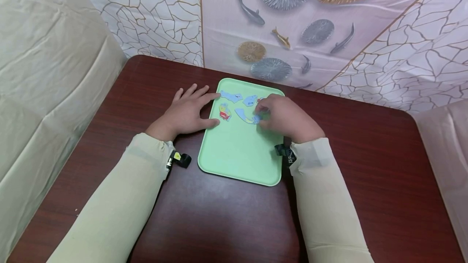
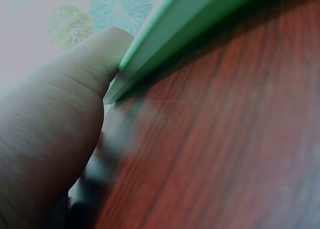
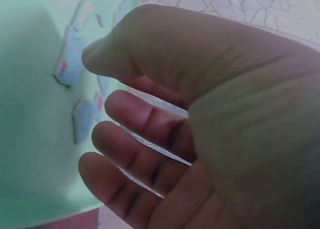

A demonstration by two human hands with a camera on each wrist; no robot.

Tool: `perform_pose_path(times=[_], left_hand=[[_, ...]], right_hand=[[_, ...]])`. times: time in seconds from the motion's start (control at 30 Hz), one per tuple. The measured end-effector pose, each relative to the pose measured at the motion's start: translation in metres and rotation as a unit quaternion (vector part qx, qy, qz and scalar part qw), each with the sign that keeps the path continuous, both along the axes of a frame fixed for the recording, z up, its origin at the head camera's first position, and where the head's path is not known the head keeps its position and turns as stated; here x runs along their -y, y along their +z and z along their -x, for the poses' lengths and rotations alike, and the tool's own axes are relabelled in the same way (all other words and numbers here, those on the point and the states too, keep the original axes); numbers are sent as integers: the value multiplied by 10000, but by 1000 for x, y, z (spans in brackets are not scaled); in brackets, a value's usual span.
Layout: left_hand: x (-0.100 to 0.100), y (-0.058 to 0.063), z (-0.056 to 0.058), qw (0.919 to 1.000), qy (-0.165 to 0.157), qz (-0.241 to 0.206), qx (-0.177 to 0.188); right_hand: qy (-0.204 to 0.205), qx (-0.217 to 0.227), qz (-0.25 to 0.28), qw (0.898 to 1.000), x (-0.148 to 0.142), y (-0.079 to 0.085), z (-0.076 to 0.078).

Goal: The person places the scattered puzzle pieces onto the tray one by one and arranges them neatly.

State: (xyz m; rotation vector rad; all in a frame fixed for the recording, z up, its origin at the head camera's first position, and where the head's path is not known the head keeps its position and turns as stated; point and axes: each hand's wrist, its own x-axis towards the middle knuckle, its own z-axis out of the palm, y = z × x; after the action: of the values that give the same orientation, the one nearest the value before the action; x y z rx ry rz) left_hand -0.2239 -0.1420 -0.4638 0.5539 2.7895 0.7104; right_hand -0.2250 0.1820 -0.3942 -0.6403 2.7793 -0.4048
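Observation:
A light green tray (image 1: 239, 153) lies on the dark wood table. My left hand (image 1: 186, 113) is spread at its left side, index fingertip and thumb touching the rim; in the left wrist view the thumb (image 2: 100, 51) rests on the tray's edge. Over the tray's right side, my right hand (image 1: 283, 115), blurred, pinches a blue jigsaw piece (image 3: 72, 64) between thumb and index finger. That index fingertip is hidden behind the thumb in the right wrist view. A curved blue piece (image 1: 243, 116) adjoins the pinched one.
Other puzzle pieces lie on the tray's far half: a long blue one (image 1: 231, 97), a smaller blue one (image 1: 250, 100) and a red-and-yellow one (image 1: 224, 113). Behind the table (image 1: 365, 153) hangs a patterned cloth (image 1: 226, 23). Pale cloth (image 1: 47, 52) hangs at the left.

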Motion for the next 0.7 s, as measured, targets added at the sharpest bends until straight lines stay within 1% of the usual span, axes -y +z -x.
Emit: perform_pose_path(times=[0.2,0.37,0.53,0.7], left_hand=[[0,2,-1,10000,-2,12,9],[-1,2,-1,10000,-1,13,16],[-1,3,-1,10000,8,22,36],[-1,1,0,10000,7,27,36]], right_hand=[[-184,-21,109,9998,-4,12,-4],[-340,-1,101,9994,-9,25,-11],[-633,178,57,9978,-20,39,-16],[-817,149,99,9965,-33,50,-19]])
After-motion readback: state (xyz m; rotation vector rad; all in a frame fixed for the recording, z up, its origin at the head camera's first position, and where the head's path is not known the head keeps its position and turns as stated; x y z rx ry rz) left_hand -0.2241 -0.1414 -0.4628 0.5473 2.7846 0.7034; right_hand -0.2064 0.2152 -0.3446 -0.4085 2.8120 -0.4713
